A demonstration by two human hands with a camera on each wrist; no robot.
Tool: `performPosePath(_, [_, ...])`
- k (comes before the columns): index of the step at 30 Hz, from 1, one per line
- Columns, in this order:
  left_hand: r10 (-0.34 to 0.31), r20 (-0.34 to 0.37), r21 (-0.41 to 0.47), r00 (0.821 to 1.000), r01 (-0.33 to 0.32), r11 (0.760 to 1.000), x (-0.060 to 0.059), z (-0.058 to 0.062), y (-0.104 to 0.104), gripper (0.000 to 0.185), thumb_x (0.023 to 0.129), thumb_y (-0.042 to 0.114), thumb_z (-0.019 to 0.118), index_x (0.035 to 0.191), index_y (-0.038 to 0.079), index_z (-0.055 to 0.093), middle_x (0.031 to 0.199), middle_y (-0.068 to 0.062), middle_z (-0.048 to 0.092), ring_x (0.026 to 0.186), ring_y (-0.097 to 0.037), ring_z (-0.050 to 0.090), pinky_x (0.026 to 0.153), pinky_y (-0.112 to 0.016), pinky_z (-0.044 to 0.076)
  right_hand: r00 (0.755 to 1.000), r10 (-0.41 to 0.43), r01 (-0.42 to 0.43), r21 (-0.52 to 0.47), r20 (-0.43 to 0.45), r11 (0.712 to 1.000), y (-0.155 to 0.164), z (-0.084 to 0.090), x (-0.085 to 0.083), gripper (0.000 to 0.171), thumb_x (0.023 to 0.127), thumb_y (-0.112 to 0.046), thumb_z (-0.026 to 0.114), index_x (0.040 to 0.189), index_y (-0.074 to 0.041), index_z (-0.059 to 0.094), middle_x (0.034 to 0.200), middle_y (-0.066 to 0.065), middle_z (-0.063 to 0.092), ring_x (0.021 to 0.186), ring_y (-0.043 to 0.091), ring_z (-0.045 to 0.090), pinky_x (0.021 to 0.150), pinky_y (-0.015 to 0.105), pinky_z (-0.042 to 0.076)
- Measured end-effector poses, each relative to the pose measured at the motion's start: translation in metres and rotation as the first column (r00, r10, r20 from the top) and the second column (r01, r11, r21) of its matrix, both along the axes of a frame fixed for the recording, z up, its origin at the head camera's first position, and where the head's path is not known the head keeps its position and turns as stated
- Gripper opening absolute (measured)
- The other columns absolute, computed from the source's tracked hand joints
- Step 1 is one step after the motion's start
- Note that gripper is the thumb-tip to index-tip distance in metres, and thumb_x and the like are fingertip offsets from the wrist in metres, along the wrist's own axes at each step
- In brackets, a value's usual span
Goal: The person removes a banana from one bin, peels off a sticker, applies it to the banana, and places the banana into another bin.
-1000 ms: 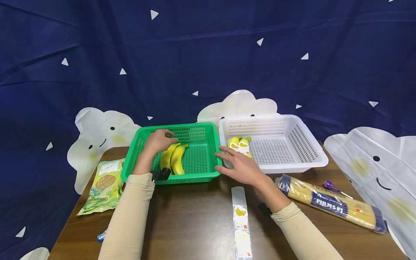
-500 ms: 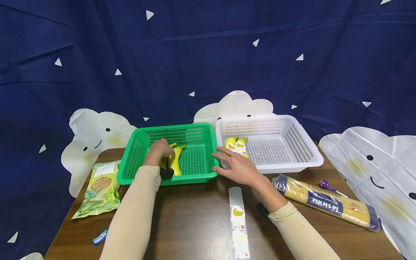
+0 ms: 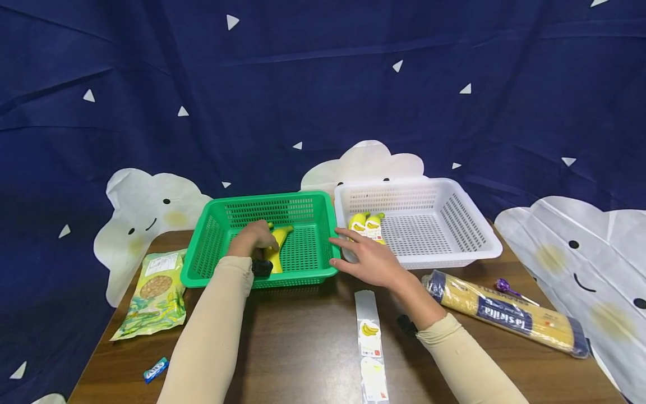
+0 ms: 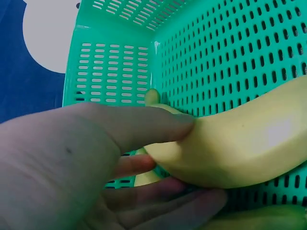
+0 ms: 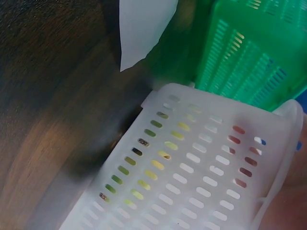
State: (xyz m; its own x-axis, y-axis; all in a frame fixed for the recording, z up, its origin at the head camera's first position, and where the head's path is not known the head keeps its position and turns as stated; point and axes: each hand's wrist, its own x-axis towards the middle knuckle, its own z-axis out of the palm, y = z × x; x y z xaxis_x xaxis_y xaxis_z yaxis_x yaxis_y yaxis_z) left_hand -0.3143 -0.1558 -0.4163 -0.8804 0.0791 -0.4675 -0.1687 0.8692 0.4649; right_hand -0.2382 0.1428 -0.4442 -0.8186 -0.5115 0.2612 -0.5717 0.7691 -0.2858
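Note:
In the head view my left hand reaches down into the green basket, beside a yellow banana. The left wrist view shows its thumb on top of a banana and the other fingers curled beneath, pinching it near one end. Another banana lies alongside, mostly out of that view. My right hand spreads its fingers over the front left corner of the white basket, fingertips close to the green rim. Two bananas with stickers lie inside the white basket, partly behind that hand.
A strip of banana stickers lies on the table in front. To the right are a spaghetti pack and a purple lollipop. On the left sit a yellow-green bag and a small blue packet.
My left hand has lowered from above the bananas into the green basket and taken hold of one. The view has shifted slightly; my right hand keeps its place by the baskets.

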Motion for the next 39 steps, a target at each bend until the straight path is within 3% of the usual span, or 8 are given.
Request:
performPosePath(3, [-0.003, -0.026, -0.010, 1.000, 0.002, 1.000, 0.000, 0.003, 0.002, 0.027, 0.086, 0.016, 0.070, 0.102, -0.001, 0.056, 0.086, -0.019, 0.063, 0.072, -0.031, 0.068, 0.058, -0.037, 0.055, 1.000, 0.001, -0.001, -0.010, 0.008, 1.000, 0.000, 0.001, 0.001, 0.061, 0.088, -0.066, 0.050, 0.138, -0.030, 0.054, 0.148, -0.007, 0.039, 0.126, 0.018, 0.047, 0.084, 0.046, 0.048])
performPosePath(7, [0.031, -0.060, 0.049, 0.998, -0.028, 0.998, -0.001, 0.006, 0.001, 0.030, 0.084, 0.014, 0.071, 0.102, -0.002, 0.054, 0.088, -0.018, 0.059, 0.073, -0.032, 0.068, 0.064, -0.040, 0.056, 1.000, 0.002, -0.002, -0.011, 0.014, 1.000, 0.000, 0.001, 0.001, 0.062, 0.088, -0.066, 0.050, 0.138, -0.029, 0.054, 0.148, -0.006, 0.039, 0.126, 0.020, 0.047, 0.085, 0.047, 0.047])
performPosePath(10, [0.042, -0.097, 0.099, 0.994, -0.033, 0.995, -0.003, 0.010, 0.000, 0.027, 0.083, 0.015, 0.071, 0.098, -0.004, 0.060, 0.087, -0.018, 0.062, 0.076, -0.035, 0.067, 0.068, -0.042, 0.056, 1.000, 0.006, -0.006, -0.011, 0.009, 1.000, 0.000, 0.002, 0.001, 0.063, 0.088, -0.066, 0.050, 0.138, -0.029, 0.054, 0.148, -0.006, 0.039, 0.126, 0.020, 0.047, 0.085, 0.047, 0.047])
performPosePath(14, [0.042, -0.165, 0.162, 0.985, -0.015, 0.987, -0.001, 0.023, -0.002, 0.029, 0.084, 0.020, 0.070, 0.102, -0.003, 0.067, 0.090, -0.016, 0.065, 0.080, -0.035, 0.068, 0.073, -0.042, 0.055, 1.000, 0.008, -0.008, -0.012, 0.008, 1.000, 0.001, 0.001, 0.001, 0.063, 0.088, -0.066, 0.050, 0.138, -0.029, 0.054, 0.148, -0.005, 0.039, 0.127, 0.020, 0.046, 0.086, 0.048, 0.047])
performPosePath(17, [0.055, -0.218, 0.225, 0.974, -0.004, 0.974, 0.003, 0.036, -0.002, 0.037, 0.086, 0.022, 0.070, 0.113, -0.002, 0.063, 0.096, -0.015, 0.065, 0.080, -0.033, 0.068, 0.073, -0.041, 0.055, 1.000, 0.009, -0.009, -0.009, 0.011, 1.000, 0.001, 0.001, 0.000, 0.063, 0.088, -0.066, 0.050, 0.138, -0.028, 0.054, 0.148, -0.005, 0.039, 0.127, 0.021, 0.046, 0.086, 0.048, 0.047])
performPosePath(20, [0.094, -0.243, 0.296, 0.966, -0.018, 0.955, 0.008, 0.047, -0.003, 0.047, 0.086, 0.023, 0.070, 0.123, -0.001, 0.057, 0.101, -0.016, 0.064, 0.078, -0.033, 0.068, 0.071, -0.038, 0.055, 1.000, 0.021, -0.020, -0.008, 0.014, 1.000, 0.001, 0.002, 0.000, 0.063, 0.089, -0.065, 0.049, 0.139, -0.027, 0.054, 0.148, -0.003, 0.039, 0.127, 0.022, 0.046, 0.086, 0.048, 0.047])
performPosePath(27, [0.164, -0.198, 0.460, 0.966, -0.056, 0.886, 0.022, 0.059, -0.001, 0.063, 0.084, 0.024, 0.073, 0.135, 0.001, 0.047, 0.119, -0.016, 0.055, 0.081, -0.027, 0.067, 0.074, -0.037, 0.055, 1.000, 0.019, -0.018, -0.014, 0.022, 1.000, 0.001, 0.003, 0.001, 0.063, 0.089, -0.065, 0.051, 0.138, -0.026, 0.054, 0.148, -0.004, 0.039, 0.127, 0.021, 0.046, 0.084, 0.048, 0.048])
performPosePath(39, [0.171, -0.217, 0.540, 0.961, -0.028, 0.841, 0.063, 0.067, 0.006, 0.060, 0.082, 0.026, 0.076, 0.131, 0.004, 0.050, 0.117, -0.015, 0.056, 0.081, -0.025, 0.068, 0.068, -0.034, 0.056, 1.000, -0.004, 0.004, -0.007, 0.015, 1.000, 0.001, 0.001, 0.001, 0.063, 0.088, -0.069, 0.048, 0.138, -0.030, 0.054, 0.148, -0.008, 0.038, 0.127, 0.018, 0.046, 0.080, 0.045, 0.049])
